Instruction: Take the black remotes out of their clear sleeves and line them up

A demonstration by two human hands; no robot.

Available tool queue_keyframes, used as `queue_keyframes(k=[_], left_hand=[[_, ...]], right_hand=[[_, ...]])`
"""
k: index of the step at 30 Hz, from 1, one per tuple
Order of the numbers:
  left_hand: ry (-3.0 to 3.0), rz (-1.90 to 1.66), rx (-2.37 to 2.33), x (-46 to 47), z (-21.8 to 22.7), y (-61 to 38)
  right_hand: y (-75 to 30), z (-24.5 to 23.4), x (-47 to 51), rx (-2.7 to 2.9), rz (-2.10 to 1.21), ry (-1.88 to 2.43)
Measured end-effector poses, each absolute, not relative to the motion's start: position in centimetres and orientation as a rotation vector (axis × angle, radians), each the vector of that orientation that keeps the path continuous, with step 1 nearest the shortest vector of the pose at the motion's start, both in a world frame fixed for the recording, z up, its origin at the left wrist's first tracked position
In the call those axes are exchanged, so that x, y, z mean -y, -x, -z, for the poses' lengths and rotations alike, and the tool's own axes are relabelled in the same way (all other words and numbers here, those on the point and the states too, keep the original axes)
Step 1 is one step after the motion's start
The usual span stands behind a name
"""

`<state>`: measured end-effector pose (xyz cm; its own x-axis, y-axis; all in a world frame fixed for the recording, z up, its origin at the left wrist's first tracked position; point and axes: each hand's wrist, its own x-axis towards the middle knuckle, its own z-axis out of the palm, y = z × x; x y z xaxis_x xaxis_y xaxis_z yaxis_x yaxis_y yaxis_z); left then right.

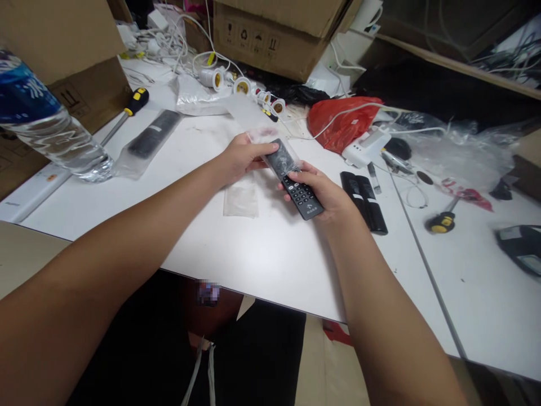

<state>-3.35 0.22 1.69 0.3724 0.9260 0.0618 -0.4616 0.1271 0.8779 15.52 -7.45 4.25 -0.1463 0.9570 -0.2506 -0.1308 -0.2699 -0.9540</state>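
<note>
Between my two hands is a black remote control (305, 198), tilted above the white table. A clear plastic sleeve (282, 159) covers its far half, while the near half with the number keys is bare. My left hand (245, 155) pinches the sleeved far end, thumb on top. Around the middle of the remote, my right hand (319, 189) is closed with its thumb on the keys. A flat clear bag (240, 200) lies on the table under my left hand. To the right of my right hand, two black remotes (366, 203) lie side by side.
A bagged remote (153, 134), a screwdriver (136, 102) and a water bottle (46, 113) are at the left. Lamp sockets (213, 79) and cables lie behind, below a cardboard box (270, 42). Rightward are a red bag (338, 121), a power strip (367, 148) and another screwdriver (442, 222).
</note>
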Motion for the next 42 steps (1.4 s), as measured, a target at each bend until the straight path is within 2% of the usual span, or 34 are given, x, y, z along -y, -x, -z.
queue_keyframes(k=[9, 18, 26, 42], left_hand=[[-0.984, -1.150, -0.522, -0.9, -1.4, 3.5], [-0.956, -1.204, -0.573, -1.0, -1.6, 3.8], [-0.978, -1.035, -0.608, -1.5, -0.8, 3.8], [-0.935, -1.150, -0.595, -1.2, -1.7, 4.0]], right_hand=[[-16.2, -4.9, 7.6, 0.940, -1.754, 0.984], [-15.9, -4.6, 7.4, 0.979, -1.666, 1.098], [-15.6, -4.6, 7.4, 0.927, -1.662, 1.131], [-16.1, -4.5, 7.1, 1.028, -1.568, 1.111]])
